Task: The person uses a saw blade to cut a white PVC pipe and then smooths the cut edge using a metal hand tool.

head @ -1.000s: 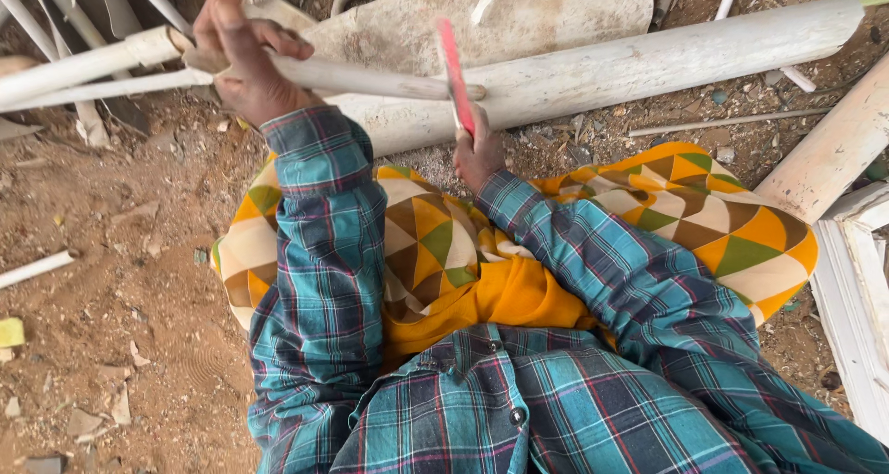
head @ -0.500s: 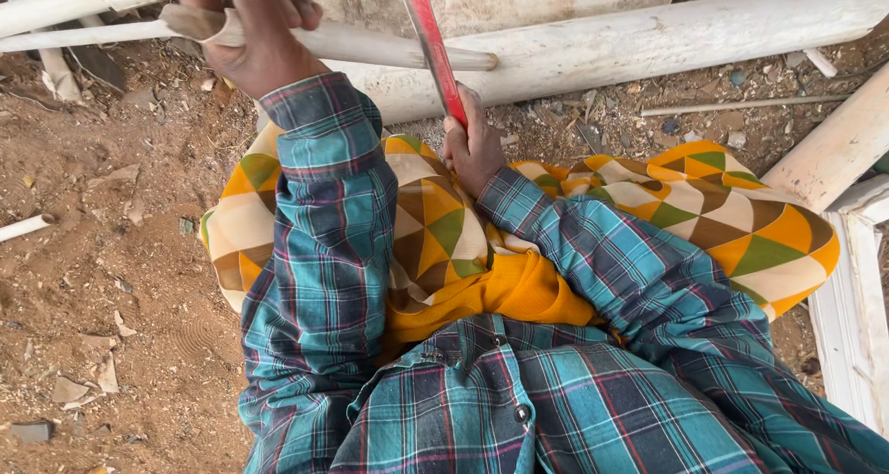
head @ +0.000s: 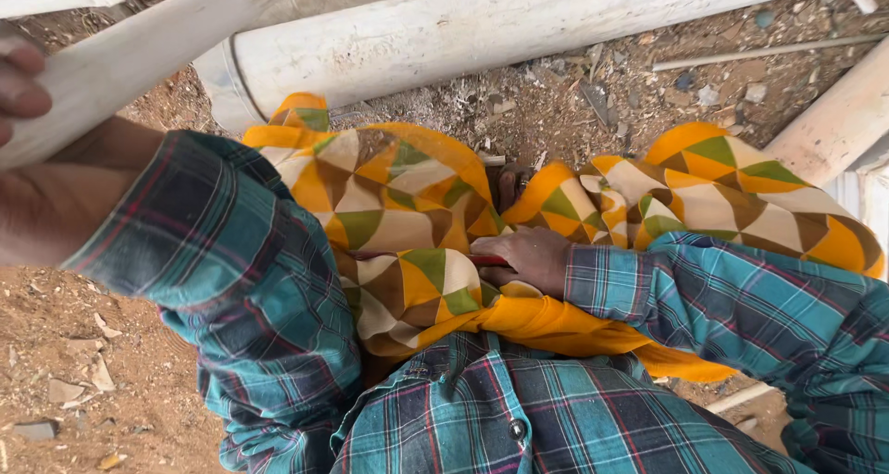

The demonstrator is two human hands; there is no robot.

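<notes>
While the left hand [head: 23, 85] clamps a white pipe [head: 139, 53] slanting up-right, the right hand [head: 528, 256], lower right of that pipe, closes on a red-handled tool [head: 489, 261] in the patterned cloth [head: 398, 196].

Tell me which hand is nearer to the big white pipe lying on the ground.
Left. The left hand, raised at the upper left around a thinner white pipe, is closer to the big white pipe. The right hand rests lower, in the patterned cloth on the lap.
</notes>
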